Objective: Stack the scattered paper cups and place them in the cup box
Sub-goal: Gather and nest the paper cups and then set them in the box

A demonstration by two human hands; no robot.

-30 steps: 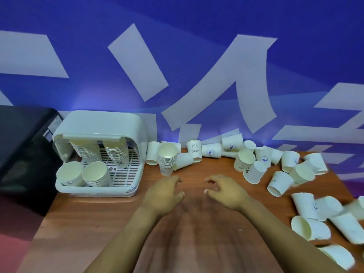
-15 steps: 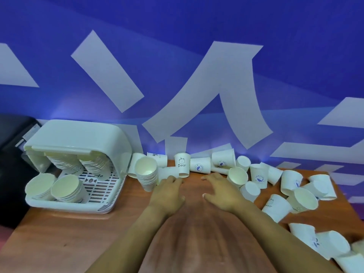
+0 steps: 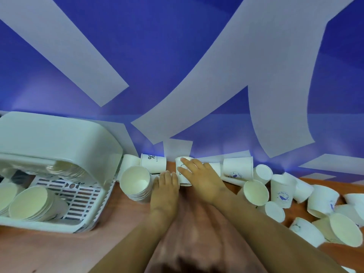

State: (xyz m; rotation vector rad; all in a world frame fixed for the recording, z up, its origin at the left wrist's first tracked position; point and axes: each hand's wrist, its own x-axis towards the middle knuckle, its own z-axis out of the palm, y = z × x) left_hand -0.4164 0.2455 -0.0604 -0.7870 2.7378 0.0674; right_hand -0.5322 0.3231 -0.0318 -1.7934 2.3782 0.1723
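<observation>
Many white paper cups lie scattered along the wall and over the right of the wooden table [image 3: 49,251]. The white cup box [image 3: 59,138] stands at the left with its lid raised, and cup stacks [image 3: 29,203] lie on its slotted floor. A tilted stack of cups [image 3: 136,182] stands on the table just right of the box. My right hand [image 3: 201,178] curls round an upright printed cup [image 3: 182,164] near the wall. My left hand [image 3: 165,188] lies beside that stack, its fairly straight fingers touching a cup on its side that is mostly hidden under them.
Loose cups [image 3: 281,194] crowd the right side, some upright, some tipped over, reaching the right edge [image 3: 344,231]. A blue and white wall stands right behind the table. The near part of the table holds only my forearms.
Both hands moved forward toward the wall. My right hand went from hovering above the table to closing on the upright printed cup. The camera came closer and tilted.
</observation>
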